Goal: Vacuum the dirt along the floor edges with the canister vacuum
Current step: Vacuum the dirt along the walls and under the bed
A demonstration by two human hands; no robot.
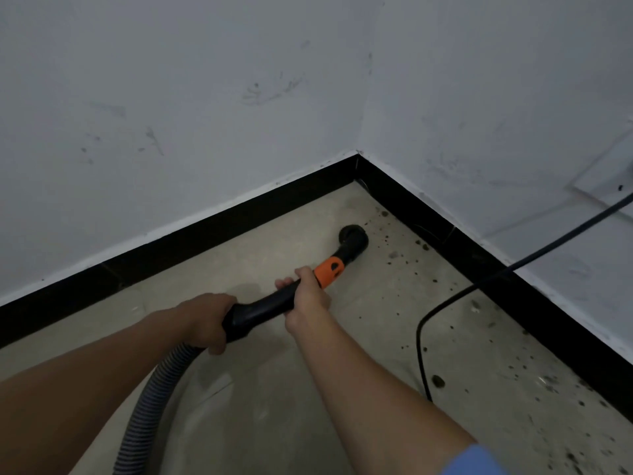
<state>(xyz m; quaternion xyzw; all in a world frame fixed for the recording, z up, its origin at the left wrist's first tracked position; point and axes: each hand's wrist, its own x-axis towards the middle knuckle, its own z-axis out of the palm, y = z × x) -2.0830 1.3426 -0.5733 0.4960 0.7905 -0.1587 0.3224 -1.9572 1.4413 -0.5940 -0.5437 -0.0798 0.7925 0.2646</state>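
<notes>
I hold a black vacuum wand (pixel 270 303) with both hands. My left hand (pixel 209 320) grips its rear end, where the grey ribbed hose (pixel 154 399) joins. My right hand (pixel 306 296) grips the wand just behind an orange collar (pixel 329 271). The round black nozzle (pixel 354 238) rests on the beige floor near the room's corner. Dark specks of dirt (pixel 394 255) lie scattered to the nozzle's right, along the black skirting (pixel 479 265) of the right wall. The canister itself is out of view.
A black power cord (pixel 442 306) runs down from the right wall, loops over the floor and passes close to my right forearm. More dirt (pixel 548 382) lies along the right skirting toward the near side. White walls meet at the corner (pixel 358 156).
</notes>
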